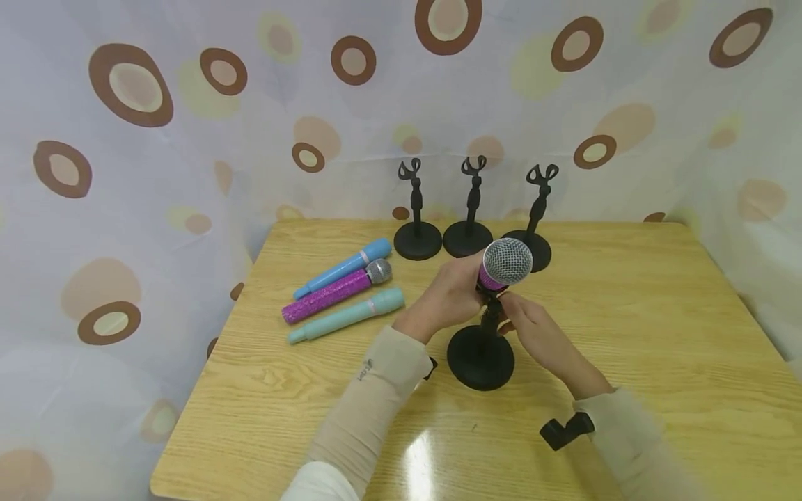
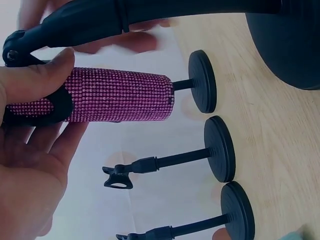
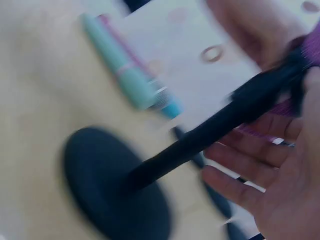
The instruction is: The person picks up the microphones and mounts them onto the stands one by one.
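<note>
A microphone with a silver mesh head (image 1: pixel 507 261) and a pink rhinestone-studded body (image 2: pixel 122 95) sits in the clip of a black desktop stand (image 1: pixel 480 358). My left hand (image 1: pixel 447 296) grips the microphone and clip from the left, its thumb pressed over the clip and its fingers behind the body. On the other side, my right hand (image 1: pixel 541 334) is up against the stand's neck just below the clip. Its fingers (image 3: pixel 235 187) are loosely extended past the pole in the right wrist view. The stand's round base is low over the wooden table.
Three black stands (image 1: pixel 418 240) (image 1: pixel 468 238) (image 1: pixel 531 247) without microphones line the table's back edge. At the left lie a blue microphone (image 1: pixel 341 270), a purple glittery microphone (image 1: pixel 328 296) and a mint-green microphone (image 1: pixel 347 316). Behind the wooden table (image 1: pixel 263 417) hangs a patterned curtain (image 1: pixel 250 153).
</note>
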Tool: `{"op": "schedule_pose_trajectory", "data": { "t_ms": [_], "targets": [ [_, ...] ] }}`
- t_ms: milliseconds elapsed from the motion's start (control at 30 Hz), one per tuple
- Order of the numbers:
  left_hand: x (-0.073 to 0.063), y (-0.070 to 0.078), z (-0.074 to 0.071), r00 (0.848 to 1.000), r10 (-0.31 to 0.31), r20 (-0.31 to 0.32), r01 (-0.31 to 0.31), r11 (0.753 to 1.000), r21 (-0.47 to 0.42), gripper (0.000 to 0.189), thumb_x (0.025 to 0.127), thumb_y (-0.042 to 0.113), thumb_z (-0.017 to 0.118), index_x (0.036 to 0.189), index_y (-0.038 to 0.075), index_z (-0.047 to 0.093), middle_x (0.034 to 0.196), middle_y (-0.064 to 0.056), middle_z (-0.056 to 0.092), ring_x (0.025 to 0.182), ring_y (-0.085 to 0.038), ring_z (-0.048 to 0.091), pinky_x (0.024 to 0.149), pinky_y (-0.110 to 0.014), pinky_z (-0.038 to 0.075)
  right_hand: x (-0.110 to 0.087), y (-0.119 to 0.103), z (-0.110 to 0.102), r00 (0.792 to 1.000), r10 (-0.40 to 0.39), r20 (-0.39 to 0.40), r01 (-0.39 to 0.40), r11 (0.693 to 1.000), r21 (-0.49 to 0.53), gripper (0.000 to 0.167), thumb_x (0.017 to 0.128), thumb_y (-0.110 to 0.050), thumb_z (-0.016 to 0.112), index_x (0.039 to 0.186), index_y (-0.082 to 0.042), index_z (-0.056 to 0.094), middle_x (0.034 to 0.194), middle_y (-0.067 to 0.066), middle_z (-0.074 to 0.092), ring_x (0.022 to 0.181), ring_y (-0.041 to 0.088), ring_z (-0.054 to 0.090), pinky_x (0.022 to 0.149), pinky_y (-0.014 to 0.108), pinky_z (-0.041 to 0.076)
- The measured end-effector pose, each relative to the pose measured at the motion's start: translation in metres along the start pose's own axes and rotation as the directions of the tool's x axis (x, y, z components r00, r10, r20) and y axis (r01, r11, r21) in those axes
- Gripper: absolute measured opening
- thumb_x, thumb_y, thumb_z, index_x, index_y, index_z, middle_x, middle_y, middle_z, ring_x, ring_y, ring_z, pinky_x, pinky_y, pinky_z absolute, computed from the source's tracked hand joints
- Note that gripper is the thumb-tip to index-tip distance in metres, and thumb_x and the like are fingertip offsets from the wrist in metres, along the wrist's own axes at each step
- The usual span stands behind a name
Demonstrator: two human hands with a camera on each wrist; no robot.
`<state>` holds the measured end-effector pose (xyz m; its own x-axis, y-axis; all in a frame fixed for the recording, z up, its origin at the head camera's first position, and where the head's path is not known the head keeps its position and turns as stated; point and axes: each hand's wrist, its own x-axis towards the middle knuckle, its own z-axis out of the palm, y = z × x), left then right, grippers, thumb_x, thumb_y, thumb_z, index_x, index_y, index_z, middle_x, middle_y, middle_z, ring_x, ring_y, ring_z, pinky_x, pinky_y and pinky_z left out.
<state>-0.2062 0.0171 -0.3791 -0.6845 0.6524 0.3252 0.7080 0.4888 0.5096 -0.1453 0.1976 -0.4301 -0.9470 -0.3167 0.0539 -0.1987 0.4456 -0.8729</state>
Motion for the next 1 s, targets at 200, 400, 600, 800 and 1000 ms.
{"op": "schedule_pose_trajectory", "data": {
  "t_ms": [200,400,600,800,1000],
  "targets": [
    [0.001,0.002,0.006,1.000,-0.006,-0.013,0.006,0.999,-0.032,0.044,0.082,-0.007,0.071,0.121,0.008,0.056,0.105,-0.004,0.068,0.087,-0.013,0.055,0.086,-0.020,0.050,-0.024,0.046,0.028,0.998,0.040,0.044,-0.040,0.999,-0.006,0.061,0.111,-0.037,0.014,0.142,0.002,0.049,0.147,0.023,0.049,0.142,0.046,0.036,0.115,0.067,0.023],
    [0.002,0.003,0.009,0.999,-0.038,-0.010,0.037,0.994,-0.104,0.048,0.087,-0.009,0.064,0.129,0.007,0.051,0.116,-0.006,0.066,0.094,-0.014,0.056,0.093,-0.019,0.049,-0.025,0.076,0.053,0.993,-0.115,-0.029,0.109,0.980,-0.169,0.046,0.107,-0.026,0.045,0.146,-0.002,0.043,0.149,0.019,0.045,0.141,0.041,0.039,0.114,0.063,0.029],
    [-0.010,-0.003,0.016,0.995,-0.096,0.006,0.095,0.967,-0.236,0.046,0.094,-0.004,0.061,0.136,0.008,0.046,0.128,-0.006,0.059,0.112,-0.014,0.058,0.102,-0.026,0.049,-0.024,0.085,0.063,0.955,-0.287,-0.077,0.243,0.902,-0.358,0.053,0.097,-0.014,0.063,0.145,-0.002,0.043,0.144,0.016,0.049,0.132,0.035,0.046,0.108,0.058,0.038],
    [-0.036,-0.014,0.034,0.939,-0.319,0.128,0.342,0.900,-0.271,0.058,0.104,0.015,0.051,0.154,0.005,0.026,0.154,-0.013,0.038,0.141,-0.025,0.043,0.117,-0.039,0.038,-0.025,0.081,0.064,0.965,-0.254,-0.060,0.217,0.911,-0.352,0.051,0.098,-0.017,0.063,0.143,-0.002,0.046,0.149,0.016,0.045,0.134,0.033,0.045,0.111,0.056,0.037],
    [-0.056,-0.009,0.044,0.935,-0.303,0.184,0.354,0.819,-0.451,0.043,0.105,0.014,0.046,0.148,0.007,0.043,0.141,-0.011,0.058,0.127,-0.020,0.059,0.103,-0.027,0.050,-0.027,0.081,0.065,0.969,-0.239,-0.067,0.196,0.904,-0.381,0.054,0.098,-0.019,0.062,0.146,-0.003,0.043,0.152,0.018,0.041,0.136,0.036,0.044,0.112,0.057,0.035]
  ]
}}
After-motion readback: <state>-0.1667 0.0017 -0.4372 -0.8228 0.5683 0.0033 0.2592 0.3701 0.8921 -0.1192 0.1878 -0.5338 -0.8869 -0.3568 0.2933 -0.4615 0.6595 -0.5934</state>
